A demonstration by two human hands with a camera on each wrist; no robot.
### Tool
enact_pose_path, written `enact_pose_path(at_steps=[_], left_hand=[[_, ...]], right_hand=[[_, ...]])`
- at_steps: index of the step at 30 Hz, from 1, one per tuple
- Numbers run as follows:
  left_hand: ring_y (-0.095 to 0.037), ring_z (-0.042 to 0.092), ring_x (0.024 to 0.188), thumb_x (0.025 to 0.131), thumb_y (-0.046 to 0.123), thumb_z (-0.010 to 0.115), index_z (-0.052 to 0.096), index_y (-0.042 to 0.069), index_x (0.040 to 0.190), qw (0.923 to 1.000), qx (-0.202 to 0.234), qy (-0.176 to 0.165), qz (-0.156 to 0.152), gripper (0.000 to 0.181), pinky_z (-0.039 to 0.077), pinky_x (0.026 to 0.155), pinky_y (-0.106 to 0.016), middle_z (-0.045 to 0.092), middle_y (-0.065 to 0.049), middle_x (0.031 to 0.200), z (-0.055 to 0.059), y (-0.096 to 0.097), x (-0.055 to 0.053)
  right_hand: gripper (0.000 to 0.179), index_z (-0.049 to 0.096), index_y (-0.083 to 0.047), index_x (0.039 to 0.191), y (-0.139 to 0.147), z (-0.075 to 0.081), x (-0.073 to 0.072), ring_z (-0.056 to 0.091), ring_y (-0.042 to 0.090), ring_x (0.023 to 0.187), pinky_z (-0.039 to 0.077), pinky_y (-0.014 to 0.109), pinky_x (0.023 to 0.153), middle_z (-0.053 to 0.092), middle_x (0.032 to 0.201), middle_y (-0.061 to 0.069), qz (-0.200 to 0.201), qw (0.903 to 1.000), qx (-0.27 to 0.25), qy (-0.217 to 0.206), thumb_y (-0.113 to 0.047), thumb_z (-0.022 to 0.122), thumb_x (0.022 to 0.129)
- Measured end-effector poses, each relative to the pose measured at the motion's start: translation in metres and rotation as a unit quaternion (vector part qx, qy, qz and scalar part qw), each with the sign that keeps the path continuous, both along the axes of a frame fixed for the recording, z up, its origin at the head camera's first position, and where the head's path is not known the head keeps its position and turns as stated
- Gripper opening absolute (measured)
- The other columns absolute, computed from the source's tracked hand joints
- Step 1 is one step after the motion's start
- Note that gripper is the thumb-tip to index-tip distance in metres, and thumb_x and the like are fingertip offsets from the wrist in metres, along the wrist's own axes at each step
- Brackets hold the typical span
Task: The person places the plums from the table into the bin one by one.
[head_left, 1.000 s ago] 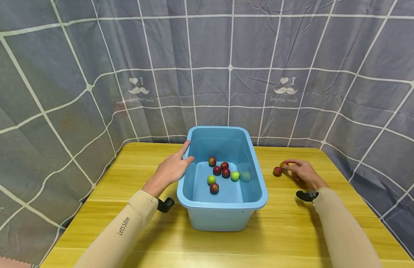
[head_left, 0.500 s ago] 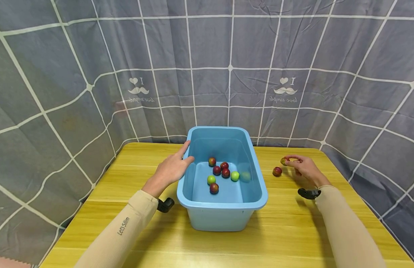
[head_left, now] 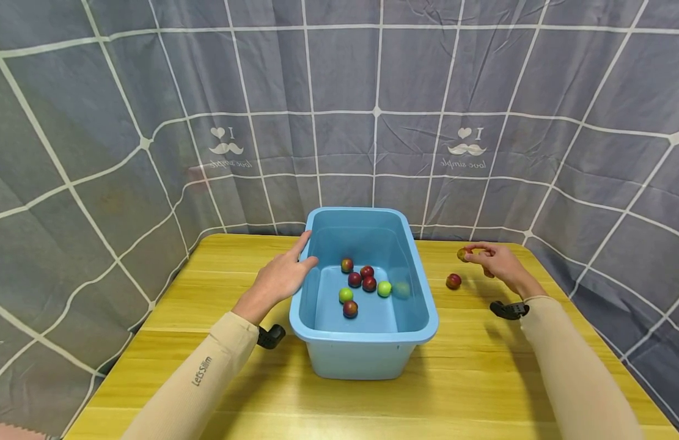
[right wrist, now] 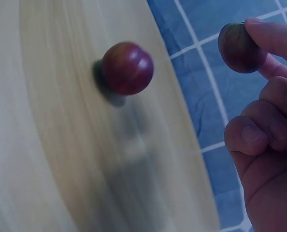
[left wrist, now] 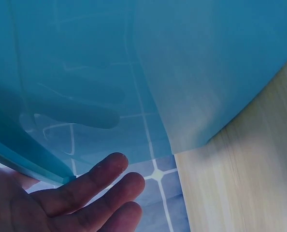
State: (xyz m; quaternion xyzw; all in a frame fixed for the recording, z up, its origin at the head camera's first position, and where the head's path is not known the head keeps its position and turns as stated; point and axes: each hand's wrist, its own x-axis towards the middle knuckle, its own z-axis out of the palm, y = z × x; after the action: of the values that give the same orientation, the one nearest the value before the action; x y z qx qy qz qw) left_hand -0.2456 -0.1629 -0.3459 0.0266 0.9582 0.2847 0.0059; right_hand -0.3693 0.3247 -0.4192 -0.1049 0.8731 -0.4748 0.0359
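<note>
A plum (right wrist: 239, 48) with a green and dark red skin is pinched between thumb and index finger of my right hand (head_left: 499, 266), lifted over the right part of the table. The other fingers of that hand curl in toward the palm. Below it, a second, redder plum (head_left: 453, 281) lies on the wood. My left hand (head_left: 280, 276) rests at the left rim of a blue plastic tub (head_left: 363, 337). Its thumb reaches over the rim, and in the left wrist view the straight, relaxed fingers (left wrist: 109, 191) hang beside the outer wall.
Inside the tub lie several dark red plums (head_left: 354, 279) and two green round fruits (head_left: 384, 288). The tub stands mid-table on the yellow wooden table (head_left: 234, 366). A grey curtain (head_left: 339, 146) with white grid lines surrounds the table's back and sides.
My right hand has lifted the greenish plum off the table, away from the redder plum beside it, and moved it slightly farther back. My left hand and the tub stay put.
</note>
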Motion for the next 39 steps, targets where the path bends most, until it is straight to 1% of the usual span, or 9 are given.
enact_pose_path(at_steps=[5,9,12,17,24,31,35,39], left_hand=[[-0.039,0.063,0.117,0.1,0.054,0.038,0.01,0.038,0.163,1.0,0.002,0.001,-0.001,0.071,0.051,0.07,-0.043,0.047,-0.015,0.154,0.0,0.0,-0.001],[-0.04,0.061,0.12,0.1,0.054,0.038,0.01,0.038,0.163,1.0,0.002,0.001,-0.001,0.071,0.052,0.074,-0.046,0.046,-0.015,0.155,0.0,0.0,-0.001],[-0.04,0.061,0.121,0.1,0.054,0.038,0.01,0.037,0.163,1.0,0.002,0.0,-0.002,0.071,0.052,0.076,-0.047,0.046,-0.015,0.155,0.0,0.0,-0.001],[-0.039,0.062,0.119,0.1,0.053,0.038,0.01,0.037,0.163,1.0,0.0,-0.001,-0.002,0.071,0.052,0.075,-0.046,0.047,-0.015,0.154,0.001,-0.001,-0.001],[-0.038,0.062,0.117,0.1,0.053,0.038,0.009,0.037,0.163,1.0,0.0,-0.002,-0.002,0.071,0.051,0.07,-0.043,0.048,-0.015,0.154,0.0,-0.001,-0.001],[-0.038,0.062,0.118,0.1,0.053,0.038,0.009,0.037,0.163,1.0,-0.001,-0.001,-0.002,0.071,0.051,0.071,-0.044,0.047,-0.015,0.154,0.0,-0.001,0.0],[-0.039,0.062,0.119,0.1,0.053,0.038,0.008,0.038,0.163,1.0,-0.001,-0.002,-0.003,0.071,0.052,0.072,-0.044,0.046,-0.015,0.155,0.0,-0.001,-0.001],[-0.038,0.062,0.118,0.1,0.054,0.037,0.008,0.039,0.163,1.0,0.0,-0.002,-0.003,0.071,0.052,0.072,-0.044,0.045,-0.014,0.156,-0.001,-0.002,-0.001]], right_hand=[[0.05,0.061,-0.003,0.132,-0.006,0.014,0.0,0.029,0.013,0.046,0.03,0.032,0.048,0.033,0.057,-0.007,0.014,0.9997,-0.003,0.022,-0.038,0.067,0.096],[0.049,0.061,-0.003,0.131,-0.011,0.026,0.002,0.028,0.013,0.045,0.03,0.033,0.047,0.031,0.057,-0.007,0.03,0.9989,0.0,0.037,-0.036,0.068,0.096],[0.047,0.063,-0.003,0.129,-0.016,0.037,0.003,0.028,0.013,0.045,0.031,0.033,0.047,0.03,0.058,-0.006,0.037,0.9976,0.017,0.056,-0.036,0.069,0.096],[0.046,0.065,-0.005,0.126,-0.027,0.054,0.006,0.034,0.015,0.048,0.034,0.032,0.048,0.035,0.06,-0.004,0.041,0.9945,0.054,0.079,-0.038,0.07,0.094],[0.04,0.07,-0.01,0.12,-0.046,0.078,0.012,0.034,0.015,0.051,0.034,0.03,0.05,0.037,0.062,0.0,0.044,0.9909,0.072,0.105,-0.038,0.074,0.092],[0.035,0.071,-0.01,0.119,-0.063,0.1,0.018,0.035,0.017,0.052,0.032,0.031,0.053,0.04,0.062,0.002,0.079,0.9787,0.113,0.152,-0.033,0.073,0.093],[0.032,0.071,-0.011,0.119,-0.074,0.112,0.022,0.033,0.015,0.051,0.031,0.031,0.053,0.04,0.062,0.002,0.095,0.9736,0.125,0.165,-0.029,0.074,0.092],[0.028,0.073,-0.014,0.113,-0.088,0.124,0.027,0.032,0.014,0.051,0.031,0.031,0.054,0.037,0.061,0.001,0.107,0.9719,0.129,0.165,-0.03,0.076,0.091]])
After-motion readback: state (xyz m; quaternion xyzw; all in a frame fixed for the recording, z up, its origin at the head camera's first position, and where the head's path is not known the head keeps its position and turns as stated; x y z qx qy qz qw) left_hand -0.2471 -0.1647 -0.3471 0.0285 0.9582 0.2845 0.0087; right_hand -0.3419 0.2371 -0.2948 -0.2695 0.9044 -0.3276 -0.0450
